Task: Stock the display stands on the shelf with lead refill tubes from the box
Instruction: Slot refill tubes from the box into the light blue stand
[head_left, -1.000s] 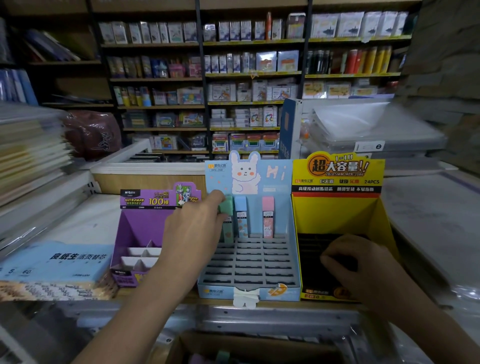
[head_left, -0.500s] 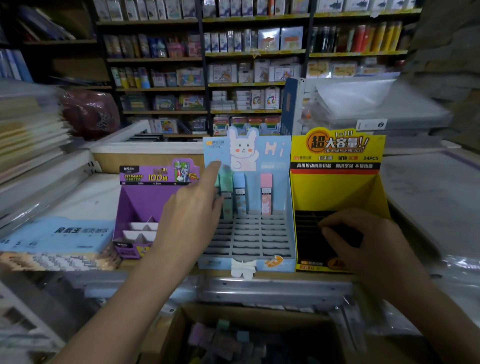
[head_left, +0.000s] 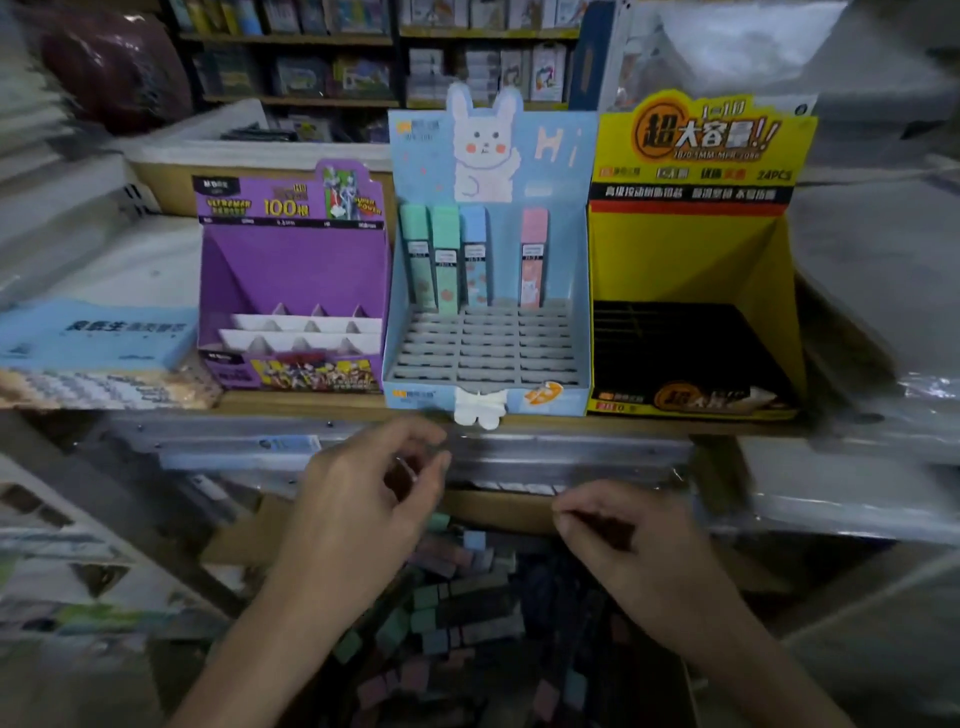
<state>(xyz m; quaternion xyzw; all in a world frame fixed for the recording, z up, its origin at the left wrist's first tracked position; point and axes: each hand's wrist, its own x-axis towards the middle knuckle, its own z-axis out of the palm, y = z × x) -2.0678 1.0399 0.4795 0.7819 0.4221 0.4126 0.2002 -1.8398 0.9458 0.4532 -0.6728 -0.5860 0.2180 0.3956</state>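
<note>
both hands hover over the cardboard box (head_left: 498, 509) at 6 o'clock, below the shelf (head_left: 311, 404). the lead refill tubes (head_left: 467, 587) lie heaped right under the fingers, mostly flat, long axes roughly 9 to 3. the left grip (head_left: 358, 519) is loosely curled, apparently empty, and nearer the pastel tubes. the right grip (head_left: 628, 561) curls down over darker ones; whether it holds one i cannot tell. the blue bunny stand (head_left: 488, 338) at 12 carries four upright tubes. blur and shadow hide the box's depths.
</note>
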